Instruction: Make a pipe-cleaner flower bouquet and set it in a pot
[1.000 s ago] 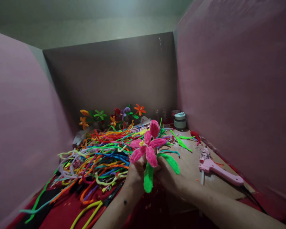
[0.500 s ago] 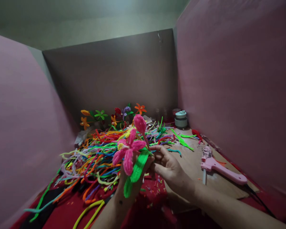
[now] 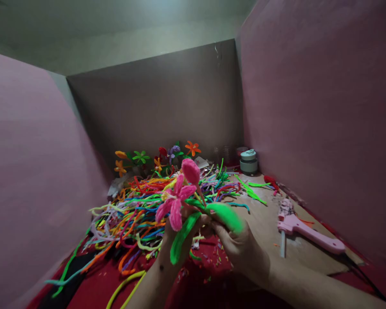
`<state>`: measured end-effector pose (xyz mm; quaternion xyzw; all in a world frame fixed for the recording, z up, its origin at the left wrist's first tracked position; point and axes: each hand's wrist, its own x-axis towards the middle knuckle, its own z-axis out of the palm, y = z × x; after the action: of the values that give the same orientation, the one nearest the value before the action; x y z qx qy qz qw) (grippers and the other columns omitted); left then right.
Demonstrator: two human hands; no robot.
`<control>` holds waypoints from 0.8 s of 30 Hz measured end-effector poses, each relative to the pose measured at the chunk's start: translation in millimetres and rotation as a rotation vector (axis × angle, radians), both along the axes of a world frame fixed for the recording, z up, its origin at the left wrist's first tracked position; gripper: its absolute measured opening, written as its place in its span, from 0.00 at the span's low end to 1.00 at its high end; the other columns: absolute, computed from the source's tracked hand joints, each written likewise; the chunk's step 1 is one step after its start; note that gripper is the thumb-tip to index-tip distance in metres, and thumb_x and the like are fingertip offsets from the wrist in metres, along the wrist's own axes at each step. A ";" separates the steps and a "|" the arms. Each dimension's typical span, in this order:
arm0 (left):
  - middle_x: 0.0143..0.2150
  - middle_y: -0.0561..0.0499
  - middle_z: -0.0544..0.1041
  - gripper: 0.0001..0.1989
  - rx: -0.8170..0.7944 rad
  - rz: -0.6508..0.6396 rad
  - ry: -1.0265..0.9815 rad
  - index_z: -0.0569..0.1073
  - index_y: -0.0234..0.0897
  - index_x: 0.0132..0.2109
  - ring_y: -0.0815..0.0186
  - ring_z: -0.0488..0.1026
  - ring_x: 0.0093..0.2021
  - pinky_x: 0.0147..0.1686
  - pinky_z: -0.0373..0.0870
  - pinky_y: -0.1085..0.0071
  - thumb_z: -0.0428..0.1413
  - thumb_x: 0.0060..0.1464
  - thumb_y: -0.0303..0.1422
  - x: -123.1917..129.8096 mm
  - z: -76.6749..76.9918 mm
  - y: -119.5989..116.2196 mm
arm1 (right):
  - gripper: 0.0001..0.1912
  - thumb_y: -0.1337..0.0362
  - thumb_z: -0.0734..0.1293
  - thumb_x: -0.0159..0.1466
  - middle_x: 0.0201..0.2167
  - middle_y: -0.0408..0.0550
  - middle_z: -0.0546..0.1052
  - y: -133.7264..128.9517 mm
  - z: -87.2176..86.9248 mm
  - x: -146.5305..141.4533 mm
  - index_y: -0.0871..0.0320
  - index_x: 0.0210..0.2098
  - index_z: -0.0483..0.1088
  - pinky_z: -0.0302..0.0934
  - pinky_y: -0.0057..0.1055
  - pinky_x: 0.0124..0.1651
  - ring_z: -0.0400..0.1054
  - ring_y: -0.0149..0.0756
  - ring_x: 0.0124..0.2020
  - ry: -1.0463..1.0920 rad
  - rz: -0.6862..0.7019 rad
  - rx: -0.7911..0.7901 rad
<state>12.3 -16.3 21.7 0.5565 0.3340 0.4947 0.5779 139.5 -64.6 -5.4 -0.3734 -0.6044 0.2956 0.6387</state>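
Note:
A pink fuzzy flower (image 3: 176,201) with a yellow centre and a pink bud (image 3: 191,171) on a pink stem stand above my hands. My left hand (image 3: 188,223), partly behind the flower and a green leaf (image 3: 182,240), is closed around the base of the stems. My right hand (image 3: 236,240) pinches beside it at the stem base, its fingertips partly hidden. A second green leaf (image 3: 227,216), blurred, reaches over the back of my right hand.
Colourful pipe cleaners (image 3: 131,214) are heaped behind and left. Finished flowers (image 3: 140,157) stand along the back. A pink glue gun (image 3: 309,234) lies on a brown board (image 3: 260,223) at right, with a lidded jar (image 3: 248,162) behind it. Pink walls rise on both sides.
A green leaf now spreads out rightward over my right hand, whose fingers have closed in at the stem base. The whole view has shifted slightly.

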 end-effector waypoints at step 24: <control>0.19 0.53 0.66 0.07 0.148 -0.045 0.154 0.72 0.38 0.21 0.68 0.60 0.21 0.22 0.62 0.72 0.59 0.40 0.36 1.1 28.9 -15.3 | 0.35 0.81 0.54 0.57 0.49 0.50 0.72 6.3 -14.7 6.1 0.52 0.62 0.51 0.65 0.37 0.48 0.68 0.39 0.47 -0.283 -0.031 0.221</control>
<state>13.4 -31.7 50.6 0.6416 0.3273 0.4607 0.5186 145.6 -58.4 -20.1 -0.3481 -0.7111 0.1621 0.5890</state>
